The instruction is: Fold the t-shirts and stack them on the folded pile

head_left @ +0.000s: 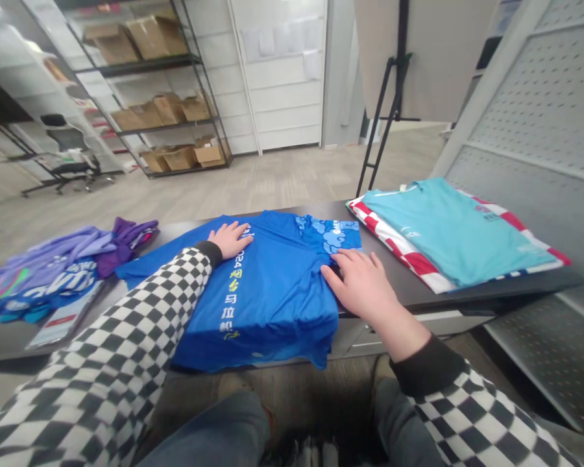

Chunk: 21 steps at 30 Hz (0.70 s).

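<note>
A blue T-shirt (277, 285) with white and yellow lettering lies spread over the table, its lower part hanging past the front edge. My left hand (230, 240) rests flat on the shirt near its far side, fingers spread. At the right, my right hand (363, 279) touches the patterned light-blue sleeve, palm down with the fingers stretched out. Some wrinkles run across the cloth between the two hands.
Folded shirts, a turquoise one (448, 227) on top, are stacked at the table's right end. Crumpled purple and blue clothes (63, 259) and a flat plastic packet (65, 318) lie at the left. A perforated metal panel (540, 130) stands close on the right.
</note>
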Each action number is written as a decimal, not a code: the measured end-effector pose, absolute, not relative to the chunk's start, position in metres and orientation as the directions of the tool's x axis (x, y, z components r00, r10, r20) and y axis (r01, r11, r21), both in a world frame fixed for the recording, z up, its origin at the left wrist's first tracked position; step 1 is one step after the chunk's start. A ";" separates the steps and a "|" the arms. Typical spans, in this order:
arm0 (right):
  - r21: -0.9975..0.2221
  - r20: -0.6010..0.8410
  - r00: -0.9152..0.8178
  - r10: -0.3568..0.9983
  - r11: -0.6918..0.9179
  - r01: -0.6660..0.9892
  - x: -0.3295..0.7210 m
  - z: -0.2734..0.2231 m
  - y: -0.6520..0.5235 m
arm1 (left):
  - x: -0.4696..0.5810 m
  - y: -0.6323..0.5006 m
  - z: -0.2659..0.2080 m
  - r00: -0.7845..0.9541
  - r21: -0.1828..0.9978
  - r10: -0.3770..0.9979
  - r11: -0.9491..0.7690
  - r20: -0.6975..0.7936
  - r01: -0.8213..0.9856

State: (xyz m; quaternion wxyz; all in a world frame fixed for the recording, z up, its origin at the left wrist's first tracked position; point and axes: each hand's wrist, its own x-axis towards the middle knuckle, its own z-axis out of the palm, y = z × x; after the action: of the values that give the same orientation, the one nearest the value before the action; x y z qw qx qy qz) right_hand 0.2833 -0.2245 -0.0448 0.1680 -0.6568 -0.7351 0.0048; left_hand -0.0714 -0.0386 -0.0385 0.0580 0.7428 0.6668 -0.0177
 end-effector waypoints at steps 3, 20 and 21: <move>-0.232 0.297 -0.032 0.954 0.104 0.967 0.280 -0.044 -0.225 | -0.050 -0.025 -0.026 0.040 0.050 0.994 -0.035 -0.104 0.998; -0.310 0.239 0.031 0.971 0.046 0.950 0.278 -0.047 -0.223 | 0.093 0.000 -0.040 0.297 0.105 0.954 -0.300 0.042 0.948; -0.316 0.233 0.034 0.972 0.043 0.948 0.277 -0.047 -0.222 | 0.095 -0.003 -0.042 0.321 0.107 0.946 -0.324 0.045 0.940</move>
State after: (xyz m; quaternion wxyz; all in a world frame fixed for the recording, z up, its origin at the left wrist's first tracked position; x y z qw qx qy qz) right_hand 0.2774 -0.2222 -0.0471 0.1980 -0.6912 -0.6943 0.0304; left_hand 0.0947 -0.0029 -0.0421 0.0305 0.8121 0.5806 0.0498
